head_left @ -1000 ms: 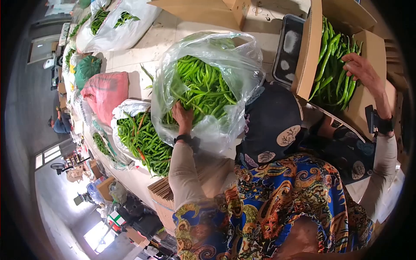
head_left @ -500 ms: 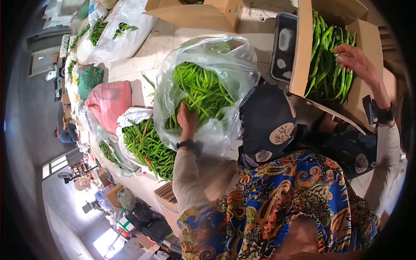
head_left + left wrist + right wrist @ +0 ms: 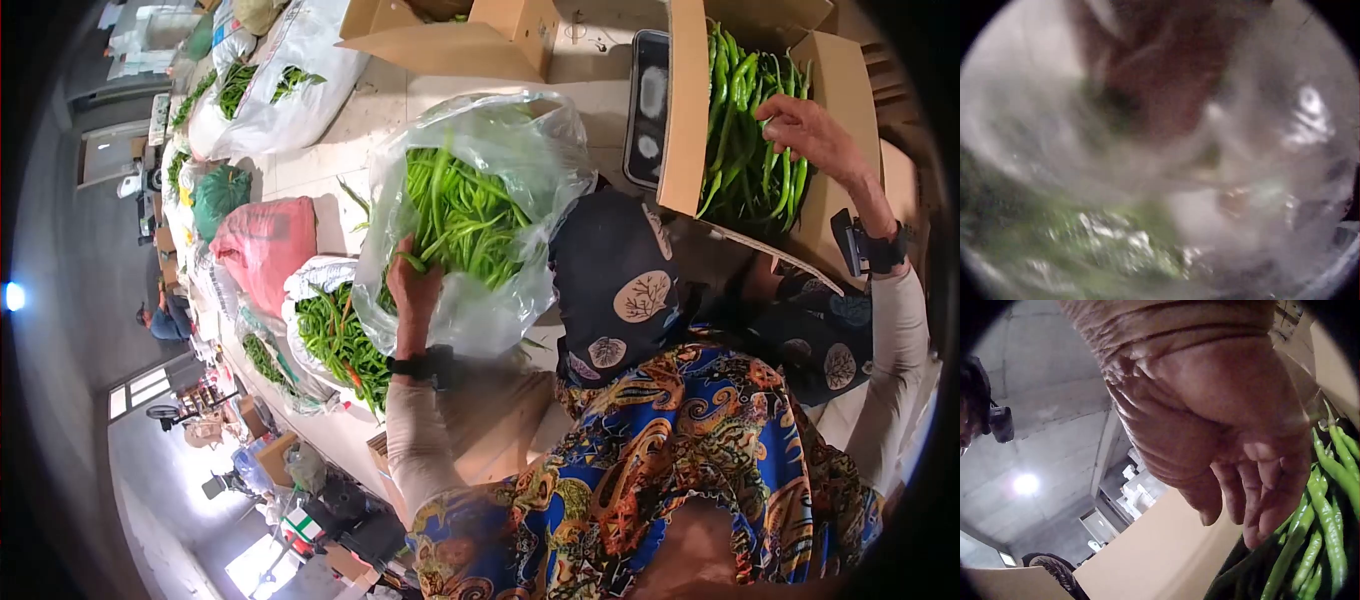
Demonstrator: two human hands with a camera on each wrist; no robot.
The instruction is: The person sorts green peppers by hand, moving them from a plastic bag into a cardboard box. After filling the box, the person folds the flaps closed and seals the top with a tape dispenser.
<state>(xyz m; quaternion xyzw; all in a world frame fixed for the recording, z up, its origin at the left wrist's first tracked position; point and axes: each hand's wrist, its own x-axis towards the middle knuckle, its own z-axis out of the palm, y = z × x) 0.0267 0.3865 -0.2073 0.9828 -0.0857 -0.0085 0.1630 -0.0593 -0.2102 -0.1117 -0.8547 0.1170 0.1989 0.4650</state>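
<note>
Inside a clear plastic bag (image 3: 480, 322), my left hand (image 3: 414, 292) grips long green chili peppers (image 3: 438, 195) at the near left side of the pile. Through the left wrist view the hand and the bag film are blurred. My right hand (image 3: 818, 138) hangs over a cardboard box (image 3: 686, 112) on the right, where more green chili peppers (image 3: 732, 85) lie lengthwise. Its fingers are loosely bent, and the palm, seen in the right wrist view, holds nothing; the box's peppers (image 3: 1329, 512) show beside the fingertips.
A dark tray (image 3: 650, 90) stands beside the box. Left of the bag are an open sack of chili peppers (image 3: 345, 335), a red sack (image 3: 270, 250) and a green sack (image 3: 222, 198). Another open carton (image 3: 450, 45) is at the top. A person (image 3: 168, 318) is far off.
My left hand has shifted slightly down and left, and peppers beside it now stand up, blurred. The right hand stays over the box, its fingers a little nearer the peppers.
</note>
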